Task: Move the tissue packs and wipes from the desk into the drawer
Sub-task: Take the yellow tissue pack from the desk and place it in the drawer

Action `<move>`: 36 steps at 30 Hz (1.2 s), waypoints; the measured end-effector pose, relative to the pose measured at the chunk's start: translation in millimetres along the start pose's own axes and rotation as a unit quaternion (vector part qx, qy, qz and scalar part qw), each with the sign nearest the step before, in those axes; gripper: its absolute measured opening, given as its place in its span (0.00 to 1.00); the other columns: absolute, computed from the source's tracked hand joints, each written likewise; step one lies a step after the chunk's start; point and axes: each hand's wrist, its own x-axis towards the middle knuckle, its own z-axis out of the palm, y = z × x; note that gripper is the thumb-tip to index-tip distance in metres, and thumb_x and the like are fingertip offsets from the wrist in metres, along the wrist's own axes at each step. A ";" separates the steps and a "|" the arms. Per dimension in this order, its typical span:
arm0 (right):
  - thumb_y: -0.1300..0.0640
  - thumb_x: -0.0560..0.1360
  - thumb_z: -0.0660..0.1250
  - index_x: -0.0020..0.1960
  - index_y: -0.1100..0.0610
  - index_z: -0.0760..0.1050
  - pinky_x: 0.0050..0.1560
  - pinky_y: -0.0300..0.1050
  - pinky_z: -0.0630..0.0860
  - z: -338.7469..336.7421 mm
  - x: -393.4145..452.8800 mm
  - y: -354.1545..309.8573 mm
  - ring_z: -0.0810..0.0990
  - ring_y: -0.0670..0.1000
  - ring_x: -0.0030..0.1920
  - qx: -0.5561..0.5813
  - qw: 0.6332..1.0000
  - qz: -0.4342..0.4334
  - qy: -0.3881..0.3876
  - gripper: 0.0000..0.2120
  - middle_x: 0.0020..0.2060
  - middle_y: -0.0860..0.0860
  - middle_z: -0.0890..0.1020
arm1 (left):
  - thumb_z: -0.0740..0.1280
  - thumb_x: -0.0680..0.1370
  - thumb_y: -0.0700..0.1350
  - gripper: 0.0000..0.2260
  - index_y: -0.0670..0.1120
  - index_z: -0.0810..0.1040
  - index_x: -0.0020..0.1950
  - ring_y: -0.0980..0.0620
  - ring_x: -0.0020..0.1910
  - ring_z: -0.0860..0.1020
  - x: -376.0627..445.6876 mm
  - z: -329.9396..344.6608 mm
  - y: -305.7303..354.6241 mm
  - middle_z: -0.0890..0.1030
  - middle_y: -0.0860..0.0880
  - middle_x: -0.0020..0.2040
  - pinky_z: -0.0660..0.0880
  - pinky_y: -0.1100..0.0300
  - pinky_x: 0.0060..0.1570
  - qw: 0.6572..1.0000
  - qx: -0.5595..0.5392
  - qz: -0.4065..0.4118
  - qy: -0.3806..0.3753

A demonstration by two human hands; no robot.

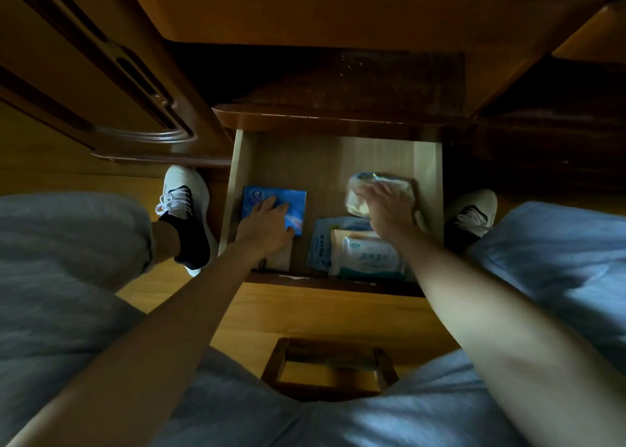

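Observation:
The light wooden drawer [428, 161] is pulled out below the desk edge. My left hand [267, 224] rests on a blue tissue pack [296, 206] at the drawer's left side, fingers gripping its near edge. My right hand [386, 209] holds a pale tissue pack [404, 185] at the drawer's back right, blurred. In front of it lie a white-and-blue wipes pack [369, 256] on top of another blue-white pack [318, 243].
Dark wooden desk top [338, 12] and shelf above the drawer. A cabinet door [101, 84] stands at the left. My knees in grey trousers and white shoes [184, 195] flank the drawer. A wooden stool frame [328, 367] sits between my legs.

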 end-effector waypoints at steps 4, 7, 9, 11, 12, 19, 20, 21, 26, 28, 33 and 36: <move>0.66 0.76 0.62 0.68 0.52 0.73 0.67 0.55 0.69 2.8 -7.9 27.0 0.69 0.56 0.71 -0.004 0.999 0.019 0.025 0.22 0.71 0.52 0.72 | 0.65 0.81 0.54 0.31 0.49 0.57 0.81 0.39 0.79 0.54 -2.9 1.2 1.0 0.54 0.44 0.81 0.63 0.40 0.71 1.000 0.026 0.006 0.001; 0.58 0.77 0.66 0.70 0.52 0.71 0.64 0.55 0.72 -3.7 -11.4 21.7 0.73 0.59 0.69 0.015 0.998 0.041 -0.035 0.22 0.72 0.53 0.71 | 0.65 0.81 0.54 0.32 0.48 0.57 0.81 0.38 0.79 0.54 -4.2 1.0 2.5 0.54 0.43 0.81 0.63 0.40 0.72 1.000 0.029 0.012 0.000; 0.57 0.77 0.66 0.70 0.51 0.70 0.63 0.55 0.73 -5.0 -16.7 18.2 0.75 0.60 0.66 0.017 0.998 0.041 -0.049 0.22 0.72 0.53 0.72 | 0.65 0.81 0.54 0.32 0.48 0.56 0.81 0.38 0.79 0.53 -5.0 0.2 2.3 0.53 0.43 0.81 0.63 0.40 0.72 1.000 0.027 0.012 -0.007; 0.58 0.78 0.64 0.73 0.50 0.68 0.65 0.57 0.72 -6.5 -23.6 17.6 0.75 0.59 0.67 0.026 0.997 0.047 -0.050 0.24 0.72 0.53 0.71 | 0.65 0.80 0.55 0.33 0.49 0.55 0.81 0.39 0.79 0.52 -4.7 -1.4 1.6 0.52 0.44 0.81 0.62 0.40 0.72 0.999 0.024 0.014 -0.015; 0.57 0.77 0.64 0.74 0.51 0.67 0.66 0.58 0.71 -8.5 -27.0 16.7 0.73 0.59 0.68 0.031 0.997 0.057 -0.052 0.25 0.72 0.54 0.71 | 0.65 0.80 0.55 0.33 0.49 0.55 0.81 0.39 0.79 0.52 -5.0 -2.2 1.3 0.52 0.44 0.81 0.62 0.40 0.73 1.000 0.021 0.014 -0.017; 0.53 0.77 0.67 0.78 0.53 0.61 0.71 0.56 0.66 -67.6 -44.9 -21.7 0.64 0.60 0.75 0.090 0.994 0.053 -0.042 0.32 0.76 0.57 0.64 | 0.68 0.78 0.53 0.30 0.49 0.63 0.78 0.40 0.76 0.62 -26.0 -26.2 28.0 0.60 0.44 0.78 0.65 0.43 0.70 0.996 -0.010 0.032 0.081; 0.53 0.77 0.66 0.78 0.52 0.62 0.68 0.56 0.69 -84.8 -47.8 -28.5 0.67 0.59 0.73 0.110 0.993 0.042 -0.022 0.30 0.74 0.56 0.67 | 0.68 0.78 0.53 0.28 0.49 0.65 0.77 0.43 0.73 0.65 -32.9 -39.8 35.9 0.64 0.45 0.77 0.69 0.45 0.67 0.991 -0.016 0.049 0.120; 0.54 0.78 0.66 0.77 0.50 0.64 0.63 0.53 0.73 -104.5 -51.6 -34.6 0.72 0.58 0.69 0.130 0.991 0.034 0.004 0.28 0.72 0.54 0.71 | 0.68 0.78 0.52 0.26 0.50 0.67 0.75 0.45 0.71 0.69 -40.8 -57.1 43.4 0.67 0.47 0.75 0.72 0.47 0.65 0.983 -0.022 0.069 0.166; 0.50 0.79 0.64 0.60 0.39 0.77 0.40 0.41 0.77 -228.9 -98.0 -47.7 0.83 0.42 0.44 0.200 0.946 -0.041 0.251 0.11 0.49 0.38 0.85 | 0.65 0.77 0.48 0.16 0.53 0.77 0.65 0.51 0.58 0.77 -108.9 -185.6 73.9 0.78 0.52 0.61 0.78 0.56 0.47 0.855 -0.025 0.200 0.477; 0.48 0.77 0.63 0.55 0.39 0.78 0.36 0.36 0.73 -282.0 -124.5 -48.7 0.80 0.37 0.37 0.217 0.896 -0.092 0.376 0.09 0.44 0.36 0.85 | 0.63 0.78 0.47 0.13 0.53 0.78 0.62 0.54 0.55 0.77 -141.0 -243.9 83.7 0.79 0.54 0.58 0.78 0.60 0.43 0.788 -0.016 0.249 0.563; 0.51 0.76 0.64 0.53 0.42 0.78 0.42 0.36 0.75 -402.7 -151.7 -50.4 0.81 0.41 0.43 0.165 0.782 -0.175 0.575 0.08 0.42 0.39 0.83 | 0.66 0.78 0.45 0.09 0.52 0.81 0.56 0.54 0.54 0.77 -185.5 -373.4 109.7 0.81 0.55 0.54 0.78 0.58 0.40 0.719 -0.029 0.265 0.642; 0.51 0.75 0.66 0.59 0.43 0.76 0.48 0.41 0.75 -456.1 -139.8 -48.5 0.79 0.44 0.54 0.087 0.814 -0.153 0.554 0.13 0.52 0.40 0.82 | 0.66 0.77 0.46 0.09 0.52 0.82 0.55 0.50 0.56 0.77 -176.6 -422.4 119.8 0.81 0.53 0.54 0.78 0.54 0.42 0.754 -0.025 0.242 0.610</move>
